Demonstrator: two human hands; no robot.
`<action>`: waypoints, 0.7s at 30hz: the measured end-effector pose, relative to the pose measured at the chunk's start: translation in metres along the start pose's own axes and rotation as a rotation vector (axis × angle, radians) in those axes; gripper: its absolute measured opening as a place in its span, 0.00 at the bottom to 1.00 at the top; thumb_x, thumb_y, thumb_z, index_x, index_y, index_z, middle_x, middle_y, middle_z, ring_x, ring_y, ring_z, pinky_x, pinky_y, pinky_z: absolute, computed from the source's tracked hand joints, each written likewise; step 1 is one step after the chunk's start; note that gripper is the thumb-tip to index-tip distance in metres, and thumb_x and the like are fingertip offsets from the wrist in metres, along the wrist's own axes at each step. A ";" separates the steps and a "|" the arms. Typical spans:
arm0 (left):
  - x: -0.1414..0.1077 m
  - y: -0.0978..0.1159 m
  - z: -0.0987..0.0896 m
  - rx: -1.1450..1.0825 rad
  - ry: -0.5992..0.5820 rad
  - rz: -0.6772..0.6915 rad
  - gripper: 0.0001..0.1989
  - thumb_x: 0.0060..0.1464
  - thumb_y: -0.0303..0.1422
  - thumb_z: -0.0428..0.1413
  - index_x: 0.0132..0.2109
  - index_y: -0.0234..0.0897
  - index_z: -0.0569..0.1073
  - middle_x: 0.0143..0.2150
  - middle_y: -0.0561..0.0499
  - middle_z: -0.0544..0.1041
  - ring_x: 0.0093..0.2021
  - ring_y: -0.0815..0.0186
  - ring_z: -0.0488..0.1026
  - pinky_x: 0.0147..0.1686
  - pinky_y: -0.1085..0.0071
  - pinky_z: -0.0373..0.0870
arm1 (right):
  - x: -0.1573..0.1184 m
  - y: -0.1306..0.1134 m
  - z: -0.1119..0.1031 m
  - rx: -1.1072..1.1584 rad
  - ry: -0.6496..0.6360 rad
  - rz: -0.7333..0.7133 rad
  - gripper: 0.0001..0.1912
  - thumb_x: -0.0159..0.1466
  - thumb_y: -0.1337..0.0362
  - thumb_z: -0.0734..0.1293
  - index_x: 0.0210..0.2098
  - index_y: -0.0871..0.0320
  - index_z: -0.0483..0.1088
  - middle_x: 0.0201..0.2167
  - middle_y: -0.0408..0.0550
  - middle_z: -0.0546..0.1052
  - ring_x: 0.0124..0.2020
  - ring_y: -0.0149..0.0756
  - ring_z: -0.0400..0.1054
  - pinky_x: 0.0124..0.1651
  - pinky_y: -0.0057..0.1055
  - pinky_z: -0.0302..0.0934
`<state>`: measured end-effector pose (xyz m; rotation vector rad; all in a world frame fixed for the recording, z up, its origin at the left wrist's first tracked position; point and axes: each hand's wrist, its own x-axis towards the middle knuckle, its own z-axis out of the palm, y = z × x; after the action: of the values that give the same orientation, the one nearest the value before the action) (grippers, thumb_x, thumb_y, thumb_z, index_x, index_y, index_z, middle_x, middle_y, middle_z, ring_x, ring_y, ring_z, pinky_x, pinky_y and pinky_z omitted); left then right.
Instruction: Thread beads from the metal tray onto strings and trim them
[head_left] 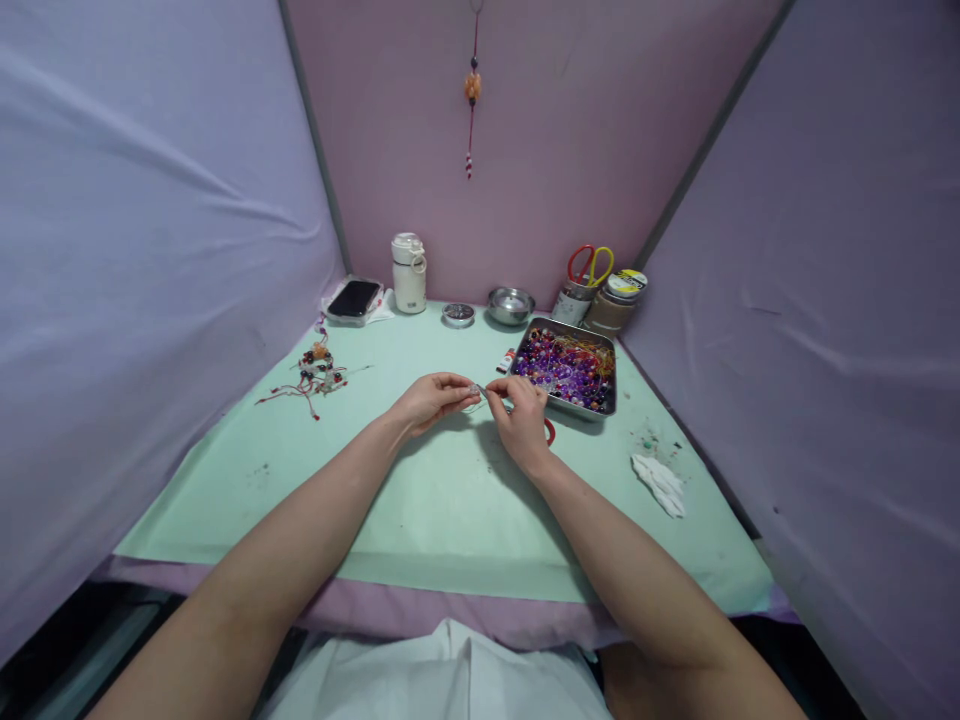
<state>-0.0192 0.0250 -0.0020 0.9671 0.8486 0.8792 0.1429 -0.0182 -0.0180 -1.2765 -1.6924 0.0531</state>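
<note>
My left hand (439, 400) pinches a small clear bead-like piece (474, 389) between thumb and fingertips, just above the middle of the table. Close on its right, my right hand (517, 408) is closed on a thin metal tool (482, 391), whose tip meets the small piece. A red ring-shaped handle (550, 432) shows beside the right palm; whether it belongs to the tool is hidden by the hand. Thin thread hangs under the left fingertips. A metal tray (577, 410) of purple, red and dark beads lies just beyond my right hand.
Beaded red cords (319, 375) lie at the left. Along the back stand a phone (354, 298), a white bottle (409, 275), a small round tin (458, 316), a metal bowl (511, 306), a holder with scissors (572, 304) and a jar (611, 312). A white cloth (660, 485) lies right.
</note>
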 end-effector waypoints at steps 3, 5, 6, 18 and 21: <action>0.000 0.000 0.000 0.000 -0.008 -0.004 0.07 0.48 0.24 0.62 0.36 0.31 0.73 0.33 0.48 0.79 0.39 0.68 0.78 0.54 0.67 0.68 | 0.000 0.000 0.000 -0.005 -0.017 0.000 0.05 0.64 0.65 0.62 0.32 0.55 0.68 0.31 0.42 0.75 0.36 0.34 0.66 0.45 0.35 0.46; 0.000 0.000 0.001 0.002 -0.010 -0.008 0.07 0.48 0.24 0.62 0.36 0.31 0.73 0.33 0.48 0.79 0.39 0.68 0.78 0.54 0.67 0.68 | 0.000 0.000 0.000 -0.009 -0.025 -0.002 0.06 0.64 0.65 0.62 0.32 0.55 0.69 0.31 0.41 0.76 0.36 0.34 0.66 0.45 0.35 0.46; -0.001 0.000 0.001 0.003 -0.010 -0.009 0.07 0.48 0.25 0.62 0.36 0.31 0.73 0.33 0.47 0.79 0.39 0.68 0.78 0.54 0.66 0.68 | 0.000 -0.001 0.000 -0.013 -0.027 -0.003 0.06 0.64 0.65 0.62 0.32 0.55 0.69 0.31 0.41 0.76 0.36 0.34 0.66 0.45 0.35 0.45; -0.001 0.000 0.002 0.024 -0.009 0.017 0.08 0.44 0.26 0.64 0.34 0.31 0.74 0.32 0.50 0.79 0.36 0.70 0.77 0.53 0.65 0.68 | -0.001 -0.002 -0.002 -0.025 -0.111 -0.001 0.08 0.66 0.62 0.61 0.33 0.55 0.69 0.32 0.43 0.76 0.37 0.36 0.67 0.45 0.36 0.45; 0.000 -0.001 0.000 0.051 -0.010 0.035 0.10 0.43 0.27 0.65 0.34 0.31 0.75 0.32 0.49 0.79 0.35 0.69 0.76 0.52 0.63 0.68 | -0.001 0.000 -0.002 -0.003 -0.136 0.021 0.07 0.65 0.61 0.61 0.35 0.54 0.69 0.33 0.43 0.77 0.37 0.36 0.68 0.46 0.36 0.45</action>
<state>-0.0186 0.0245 -0.0032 1.0325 0.8510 0.8858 0.1437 -0.0198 -0.0175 -1.3180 -1.7949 0.1526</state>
